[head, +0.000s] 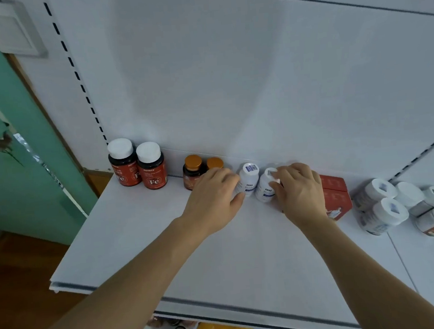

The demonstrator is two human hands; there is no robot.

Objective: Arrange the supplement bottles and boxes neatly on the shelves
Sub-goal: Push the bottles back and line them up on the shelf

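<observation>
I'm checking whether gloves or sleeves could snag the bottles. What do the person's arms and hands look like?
Both are bare: the left hand and right hand wear no gloves or visible rings, and no sleeves cover the forearms. Something pale shows at the left arm's bottom edge, too cropped to identify.

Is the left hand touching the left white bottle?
Touching. The head view shows the left hand with thumb and fingers wrapped against the side of the left white bottle.

Fe bottles (137,166) far left | small bottles (256,181) centre | boxes (335,193) right
</observation>
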